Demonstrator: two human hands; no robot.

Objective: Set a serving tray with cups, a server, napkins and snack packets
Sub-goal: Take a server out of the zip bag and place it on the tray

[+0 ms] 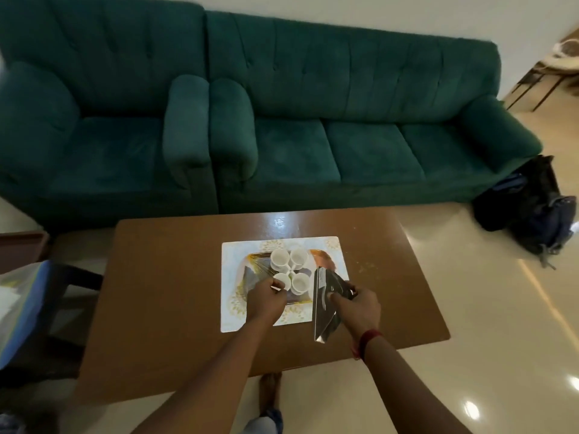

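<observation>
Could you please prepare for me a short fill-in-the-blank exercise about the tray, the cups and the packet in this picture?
1. The tray carries ____ white cups.
2. The shiny packet is gripped by the person's ____ hand.
3. The placemat under the tray lies on a brown ____.
Missing words: four; right; table.

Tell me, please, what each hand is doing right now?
Left hand: pinching a white cup.
Right hand: holding a snack packet.
</observation>
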